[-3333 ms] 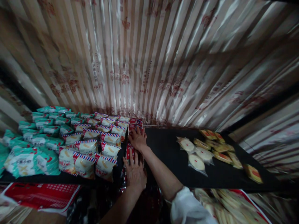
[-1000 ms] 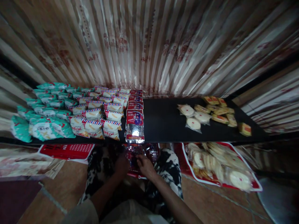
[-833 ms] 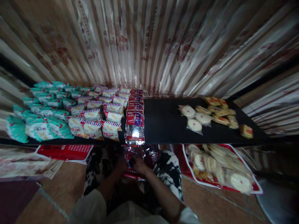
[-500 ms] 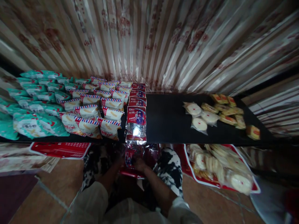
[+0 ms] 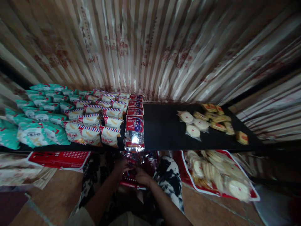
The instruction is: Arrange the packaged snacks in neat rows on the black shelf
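Below the shelf edge, between my knees, my left hand and my right hand are closed in the dim light over a red basket. Both are on shiny red and dark snack packets in the basket; shadow partly hides the fingers. More dark red packets lie just right of them. Above on the black shelf, a front-to-back row of matching red packets stands upright, the front one with a silvery lower half.
Left of that row stand cream snack bags and teal bags. Round white packaged pieces and small yellow packs lie on the shelf's right. Below are a filled red basket and another red basket. A striped curtain hangs behind.
The view has tilted up slightly and turned a little right. In the basket, my hands have shifted nearer to me, and the packet upright between them before is now tilted and partly covered.
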